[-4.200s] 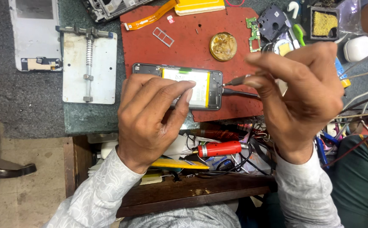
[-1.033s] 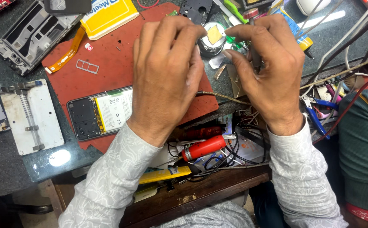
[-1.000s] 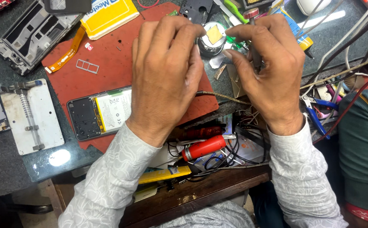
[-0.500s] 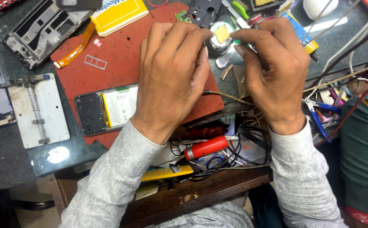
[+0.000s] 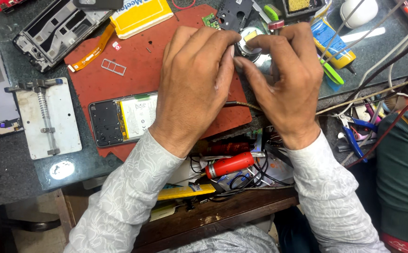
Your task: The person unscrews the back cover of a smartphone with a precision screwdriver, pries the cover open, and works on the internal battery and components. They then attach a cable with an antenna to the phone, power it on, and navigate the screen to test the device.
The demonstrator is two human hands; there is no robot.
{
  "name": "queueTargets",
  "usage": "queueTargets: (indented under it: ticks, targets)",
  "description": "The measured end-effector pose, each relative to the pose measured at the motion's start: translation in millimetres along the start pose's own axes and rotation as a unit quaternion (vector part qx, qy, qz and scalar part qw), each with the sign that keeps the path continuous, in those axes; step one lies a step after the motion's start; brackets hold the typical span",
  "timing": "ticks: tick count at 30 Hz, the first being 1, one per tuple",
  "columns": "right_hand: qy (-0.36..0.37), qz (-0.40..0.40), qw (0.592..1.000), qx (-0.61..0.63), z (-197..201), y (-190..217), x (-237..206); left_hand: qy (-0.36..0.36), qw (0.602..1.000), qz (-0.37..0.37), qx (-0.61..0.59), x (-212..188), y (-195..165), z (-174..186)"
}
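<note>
Red mat (image 5: 133, 79): both hands, left (image 5: 197, 82) and right (image 5: 286, 84), pinch a small round tin (image 5: 250, 42) (axis perhaps upright).

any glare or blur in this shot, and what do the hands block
Head view: sharp overall, evenly lit; a bright glare spot on the dark glass tabletop and a streak near the blue and yellow tube. The left hand and right hand hide most of the small round tin.

Yellow package (image 5: 140, 16), white battery label (image 5: 138, 115)
</note>
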State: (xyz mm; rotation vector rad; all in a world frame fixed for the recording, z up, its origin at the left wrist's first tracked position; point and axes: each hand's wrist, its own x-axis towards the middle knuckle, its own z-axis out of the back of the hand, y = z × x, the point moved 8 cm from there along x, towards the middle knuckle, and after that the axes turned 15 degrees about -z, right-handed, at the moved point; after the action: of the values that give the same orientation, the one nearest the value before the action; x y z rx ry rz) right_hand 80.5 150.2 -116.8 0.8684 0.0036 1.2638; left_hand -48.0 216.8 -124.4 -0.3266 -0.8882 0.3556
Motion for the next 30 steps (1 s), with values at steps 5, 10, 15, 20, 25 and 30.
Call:
queueTargets:
  ticks: [5, 10, 15, 20, 25, 30]
  targets:
    - [0.006, -0.009, 1.0, 0.025, 0.5, -6.2, -1.4, 0.013, 1.0, -0.006, 0.009, 0.2, -1.6, -3.4]
    - [0.013, -0.031, 0.998, 0.054, 8.0, -15.9, -1.6, 0.009, 1.0, -0.018, 0.016, 0.7, -3.7, -0.7]
    - [0.001, -0.065, 0.997, 0.04, 14.8, -24.1, 2.8, 0.015, 0.999, -0.037, 0.024, 4.6, -4.1, 0.3]
    - [0.018, -0.041, 0.998, 0.043, 15.9, -12.9, 7.5, 0.025, 0.997, -0.055, 0.039, 9.8, -7.1, -4.8]
    - [0.042, -0.086, 0.993, 0.063, 7.9, -11.6, 8.7, 0.042, 0.997, -0.059, 0.036, 11.4, -8.9, -8.8]
    - [0.017, -0.024, 0.999, 0.036, 7.2, -10.7, 4.1, 0.04, 0.997, -0.06, 0.033, 11.0, -10.2, -8.0]
